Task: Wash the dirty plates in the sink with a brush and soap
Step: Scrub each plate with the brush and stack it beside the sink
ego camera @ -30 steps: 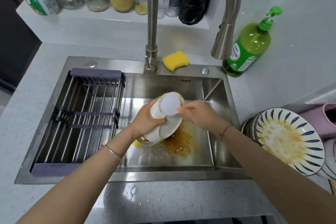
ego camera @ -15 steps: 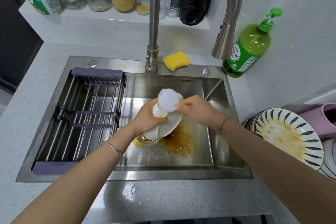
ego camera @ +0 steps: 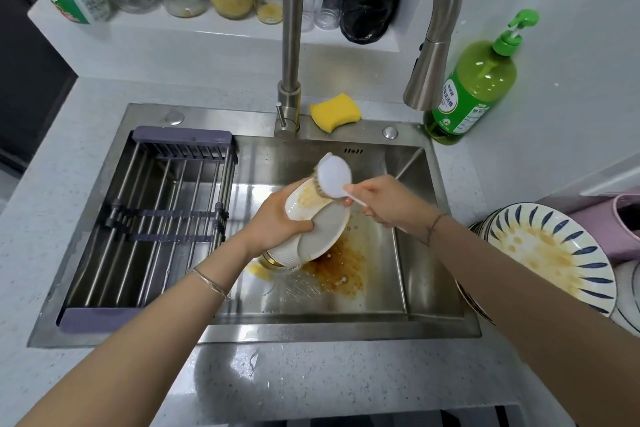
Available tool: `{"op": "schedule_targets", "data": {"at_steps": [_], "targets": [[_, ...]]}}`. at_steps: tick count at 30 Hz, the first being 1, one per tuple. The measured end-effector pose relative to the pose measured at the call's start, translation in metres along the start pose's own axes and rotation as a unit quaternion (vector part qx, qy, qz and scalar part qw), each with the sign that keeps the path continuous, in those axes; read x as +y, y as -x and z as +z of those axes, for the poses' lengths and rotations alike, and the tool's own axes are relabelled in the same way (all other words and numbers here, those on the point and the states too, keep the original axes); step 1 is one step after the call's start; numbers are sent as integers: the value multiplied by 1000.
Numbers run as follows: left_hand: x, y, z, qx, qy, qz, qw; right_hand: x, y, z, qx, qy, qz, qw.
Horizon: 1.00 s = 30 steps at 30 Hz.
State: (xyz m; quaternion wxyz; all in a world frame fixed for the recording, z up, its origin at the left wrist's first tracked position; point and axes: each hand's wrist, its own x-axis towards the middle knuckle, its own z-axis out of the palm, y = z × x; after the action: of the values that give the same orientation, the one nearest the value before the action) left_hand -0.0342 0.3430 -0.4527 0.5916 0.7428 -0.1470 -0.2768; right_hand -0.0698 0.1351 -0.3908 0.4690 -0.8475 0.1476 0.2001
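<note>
Up to the far rim of the white plate [ego camera: 322, 229] is where the brush [ego camera: 334, 177] has gone since a second ago, when its pale head sat over the middle of the dish; yellow-brown residue on the upper part of the plate now shows beside the bristles. The plate itself has barely shifted.

The left hand [ego camera: 277, 218] grips the plate by its left edge, thumb across the front and fingers curled behind, holding it tilted on edge over the middle of the sink [ego camera: 433, 288]. The right hand [ego camera: 388, 199] is closed round the brush's white handle, with the bristles pressed against the plate's top rim. Both hands are inside the outline of the sink, above its floor.

On the sink floor, just below and to the right of the plate, lies a brown greasy puddle [ego camera: 343, 267]. A grey-framed drying rack [ego camera: 156, 218] fills the sink's left half. On the sink's back ledge stands the faucet [ego camera: 291, 45], its spout arching to the right, and a yellow sponge [ego camera: 335, 111] lies just beside its base. At the sink's back right corner stands a green pump bottle of soap [ego camera: 474, 87]. On the counter [ego camera: 311, 374] to the right of the sink, a stack of blue-patterned plates [ego camera: 547, 253] waits, the top one smeared yellow.
</note>
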Motion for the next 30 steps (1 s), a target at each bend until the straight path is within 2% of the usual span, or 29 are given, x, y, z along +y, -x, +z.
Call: {"op": "schedule_targets", "data": {"at_steps": [3,5,11,16,22,26,28,30], "targets": [[-1,0,-7,6,18,-3,1000,34,-5,-12,-19,-103,116,988],[-3,-2,-9,12,41,-16,999,52,-6,-9,-50,-170,161,971],[-3,-9,-11,8,75,-37,996,36,-14,-15,-66,-250,146,955],[2,-11,-16,25,155,-67,985,69,6,4,-69,-315,221,920],[-1,-9,-15,26,226,-97,969,55,-7,-4,-56,-357,185,914],[-3,-10,-16,53,272,-103,955,82,11,16,-74,-395,239,884],[-6,-10,-12,71,294,-116,946,84,16,22,-54,-433,239,867],[-9,-9,-6,93,324,-126,933,76,15,23,6,-457,217,863]]}}
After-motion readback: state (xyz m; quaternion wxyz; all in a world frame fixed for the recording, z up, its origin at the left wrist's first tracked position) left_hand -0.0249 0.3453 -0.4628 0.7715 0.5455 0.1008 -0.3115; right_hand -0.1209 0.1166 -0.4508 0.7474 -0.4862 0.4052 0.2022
